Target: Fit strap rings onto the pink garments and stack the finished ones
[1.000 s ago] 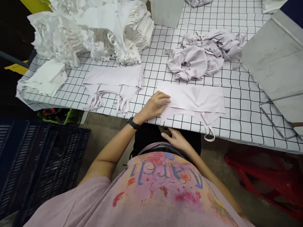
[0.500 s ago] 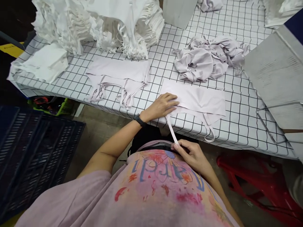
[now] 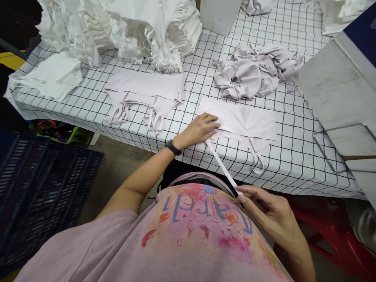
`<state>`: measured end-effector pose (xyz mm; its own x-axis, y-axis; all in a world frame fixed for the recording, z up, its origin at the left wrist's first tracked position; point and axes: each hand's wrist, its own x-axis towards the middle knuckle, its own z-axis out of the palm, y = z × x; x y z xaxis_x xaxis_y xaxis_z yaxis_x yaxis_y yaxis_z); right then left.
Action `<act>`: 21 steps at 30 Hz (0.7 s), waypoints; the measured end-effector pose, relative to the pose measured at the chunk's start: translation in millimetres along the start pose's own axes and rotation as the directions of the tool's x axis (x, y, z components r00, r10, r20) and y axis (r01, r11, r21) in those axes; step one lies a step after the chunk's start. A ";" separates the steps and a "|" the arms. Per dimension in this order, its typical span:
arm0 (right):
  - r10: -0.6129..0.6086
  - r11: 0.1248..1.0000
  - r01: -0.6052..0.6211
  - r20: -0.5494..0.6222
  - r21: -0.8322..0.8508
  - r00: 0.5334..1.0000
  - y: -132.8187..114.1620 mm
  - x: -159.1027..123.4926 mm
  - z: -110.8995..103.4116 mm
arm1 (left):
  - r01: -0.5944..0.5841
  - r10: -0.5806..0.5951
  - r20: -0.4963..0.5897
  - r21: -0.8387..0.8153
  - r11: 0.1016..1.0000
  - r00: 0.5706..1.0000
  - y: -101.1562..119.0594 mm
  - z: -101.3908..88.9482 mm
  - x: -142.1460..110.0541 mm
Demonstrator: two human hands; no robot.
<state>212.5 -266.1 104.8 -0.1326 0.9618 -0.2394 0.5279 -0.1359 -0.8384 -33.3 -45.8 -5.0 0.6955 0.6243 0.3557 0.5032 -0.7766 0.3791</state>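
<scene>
Right grip [image 3: 270, 211] on strap [image 3: 221, 165], red item [image 3: 46, 124] in basket [image 3: 76, 135]

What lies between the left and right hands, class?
In the head view, a pale strap runs straight from the left hand to the right hand.

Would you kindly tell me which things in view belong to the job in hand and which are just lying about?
Seem to belong to the job:
pale pink garment, under the left hand
its strap, pinched in the right hand
folded pale garments, probably
crumpled pale heap, probably

Seem to be just lying about:
large white pile
blue crates
red stool
</scene>
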 end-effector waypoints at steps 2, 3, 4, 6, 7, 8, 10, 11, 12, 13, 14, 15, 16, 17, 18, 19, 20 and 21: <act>-0.026 0.999 0.025 0.041 0.025 0.999 -5.3 0.0 -5.5 | 0.008 -0.008 0.005 -0.002 1.000 1.000 0.7 -0.8 0.0; -0.049 0.998 0.046 0.071 0.046 0.996 -8.3 0.7 -8.2 | 0.016 -0.016 0.012 -0.002 1.000 1.000 1.2 -1.4 0.1; -0.072 0.995 0.066 0.086 0.073 0.994 -11.0 1.6 -10.7 | 0.023 -0.023 0.021 -0.004 1.000 1.000 1.8 -2.1 0.2; -0.095 0.986 0.080 0.099 0.149 0.991 -14.2 2.9 -13.7 | 0.036 -0.036 0.035 -0.008 0.999 0.999 2.8 -3.3 0.4; -0.089 0.977 0.068 0.094 0.201 0.992 -14.6 3.2 -14.1 | 0.040 -0.039 0.038 -0.009 0.999 0.998 3.2 -3.7 0.5; -0.069 0.964 0.046 0.082 0.262 0.994 -14.3 3.4 -13.6 | 0.041 -0.041 0.039 -0.009 0.999 0.998 3.3 -4.0 0.5; -0.008 0.912 -0.010 0.044 0.411 0.999 -12.4 4.8 -11.2 | 0.039 -0.039 0.040 -0.007 0.999 0.998 3.3 -4.2 0.5; 0.024 0.871 -0.029 0.018 0.490 1.000 -11.2 6.4 -9.7 | 0.036 -0.036 0.040 -0.004 0.999 0.999 3.2 -4.4 0.4; 0.050 0.826 -0.035 -0.010 0.563 0.999 -10.0 8.9 -8.5 | 0.032 -0.032 0.039 -0.003 0.999 0.999 3.1 -4.5 0.2; 0.070 0.781 -0.029 -0.040 0.623 0.997 -8.7 12.2 -7.6 | 0.029 -0.029 0.038 -0.003 1.000 0.999 3.1 -4.9 0.1; 0.082 0.744 -0.014 -0.071 0.668 0.994 -7.2 16.2 -7.3 | 0.027 -0.027 0.036 -0.005 1.000 0.999 3.2 -5.3 0.0; 0.089 0.717 0.007 -0.102 0.697 0.991 -5.6 20.6 -7.5 | 0.027 -0.026 0.033 -0.008 1.000 0.999 3.3 -5.8 0.0; 0.092 0.701 0.031 -0.134 0.712 0.987 -4.0 25.0 -8.1 | 0.027 -0.027 0.033 -0.013 1.000 0.999 3.5 -6.4 0.0; 0.089 0.697 0.058 -0.167 0.714 0.982 -2.4 29.1 -8.9 | 0.028 -0.027 0.033 -0.018 0.999 0.999 3.7 -6.9 0.1; 0.085 0.704 0.084 -0.201 0.705 0.976 -0.9 32.6 -9.9 | 0.029 -0.028 0.033 -0.022 0.999 0.999 3.8 -7.4 0.2; 0.074 0.717 0.109 -0.231 0.688 0.970 0.3 35.3 -10.8 | 0.029 -0.028 0.036 -0.024 0.999 0.999 3.9 -7.8 0.4; 0.058 0.734 0.133 -0.256 0.666 0.965 1.0 37.2 -11.5 | 0.029 -0.028 0.040 -0.024 0.999 0.999 3.9 -8.0 0.6; 0.042 0.755 0.152 -0.278 0.637 0.960 1.5 38.3 -11.9 | 0.029 -0.028 0.044 -0.022 0.999 0.999 3.9 -8.2 0.8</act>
<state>218.2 -226.7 100.2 0.1282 0.9834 -0.1284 -0.1560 -0.1079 -0.9818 -35.1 -47.6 3.7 0.7029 0.6415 0.3073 0.5119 -0.7562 0.4077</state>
